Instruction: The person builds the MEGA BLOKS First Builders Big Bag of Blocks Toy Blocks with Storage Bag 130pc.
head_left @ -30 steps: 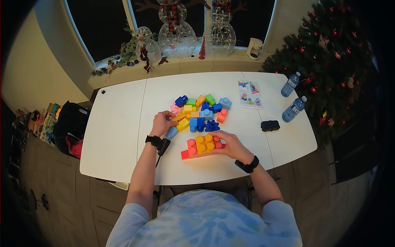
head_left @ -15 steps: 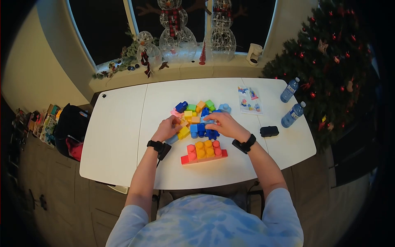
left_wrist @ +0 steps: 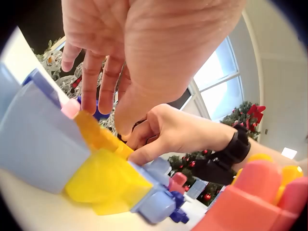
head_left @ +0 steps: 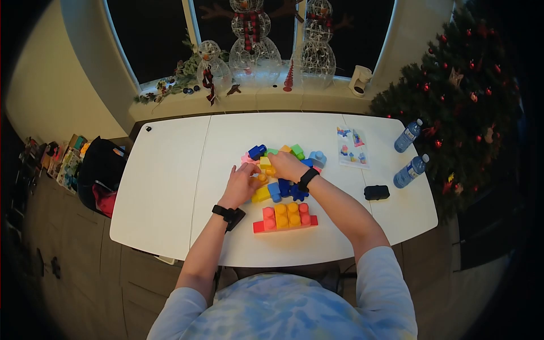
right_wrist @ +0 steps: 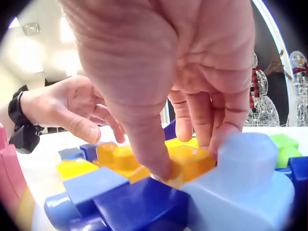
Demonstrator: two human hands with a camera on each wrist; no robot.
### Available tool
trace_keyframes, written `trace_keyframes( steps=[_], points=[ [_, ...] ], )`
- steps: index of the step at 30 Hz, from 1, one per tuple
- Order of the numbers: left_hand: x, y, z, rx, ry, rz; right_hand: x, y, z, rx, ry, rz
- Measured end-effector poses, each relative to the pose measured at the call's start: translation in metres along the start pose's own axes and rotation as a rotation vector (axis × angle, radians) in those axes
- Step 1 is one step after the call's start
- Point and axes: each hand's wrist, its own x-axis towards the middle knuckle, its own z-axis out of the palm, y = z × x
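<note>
My right hand [head_left: 289, 167] reaches down into the pile of coloured blocks. In the right wrist view its thumb and fingers pinch an orange block [right_wrist: 193, 160], beside a light blue block [right_wrist: 240, 192] and a dark blue block [right_wrist: 144, 204]. My left hand [head_left: 241, 186] hovers at the pile's left edge with fingers apart, near a yellow block [head_left: 261, 194]; the left wrist view shows orange [left_wrist: 98, 137] and yellow [left_wrist: 108, 183] blocks below it. Closer to the body, a joined row [head_left: 286, 225] of red, pink and orange blocks rests on the table.
On the white table [head_left: 164, 192], a picture sheet [head_left: 352, 148], a black case [head_left: 377, 192] and two water bottles [head_left: 408, 136] lie or stand to the right. Snowman figures [head_left: 255, 51] line the sill behind; a decorated tree [head_left: 459, 107] is at right.
My right hand has left the joined row, crossed over the light blue blocks and gone farther into the pile. My left hand has lifted slightly away from the blocks. The head view has shifted.
</note>
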Motion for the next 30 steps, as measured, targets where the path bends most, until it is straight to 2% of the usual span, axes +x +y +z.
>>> trace_keyframes(
  steps=[1, 3, 4, 6, 7, 9, 10, 11, 16, 18, 22, 26, 30],
  points=[
    [-0.005, 0.005, -0.005, -0.003, -0.007, -0.002, -0.004, -0.001, -0.010, 0.069, 0.028, -0.010],
    [-0.017, 0.026, -0.029, -0.417, -0.037, -0.118, -0.015, -0.010, -0.042, 0.221, 0.074, 0.008],
    [-0.026, 0.032, -0.037, -0.420, -0.037, -0.121, -0.025, -0.017, -0.059, 0.222, 0.069, 0.009],
    [-0.053, 0.044, -0.050, -0.710, -0.263, -0.109, -0.044, -0.030, -0.092, 0.617, 0.034, 0.021],
    [-0.064, 0.052, -0.051, -0.711, -0.262, -0.111, -0.054, -0.037, -0.100, 0.660, -0.011, 0.031],
    [-0.080, 0.068, -0.046, -0.369, -0.331, 0.007, -0.072, -0.050, -0.090, 0.670, 0.010, -0.019],
    [-0.086, 0.068, -0.037, -0.370, -0.331, 0.005, -0.079, -0.056, -0.086, 0.680, 0.033, -0.067],
    [-0.089, 0.064, -0.025, -0.421, -0.312, -0.036, -0.084, -0.068, -0.096, 0.621, -0.052, -0.049],
    [-0.099, 0.058, 0.007, -0.538, -0.194, -0.176, -0.092, -0.083, -0.082, 0.519, -0.054, -0.145],
    [-0.100, 0.054, 0.012, -0.503, -0.179, -0.145, -0.091, -0.085, -0.085, 0.508, -0.121, -0.138],
    [-0.101, 0.051, 0.011, -0.419, -0.184, -0.144, -0.088, -0.088, -0.085, 0.477, -0.106, -0.156],
    [-0.100, 0.051, 0.012, -0.472, -0.182, -0.138, -0.089, -0.090, -0.087, 0.401, -0.167, -0.143],
    [-0.101, 0.055, 0.007, -0.381, -0.187, -0.116, -0.086, -0.090, -0.086, 0.395, -0.196, -0.148]
  ],
)
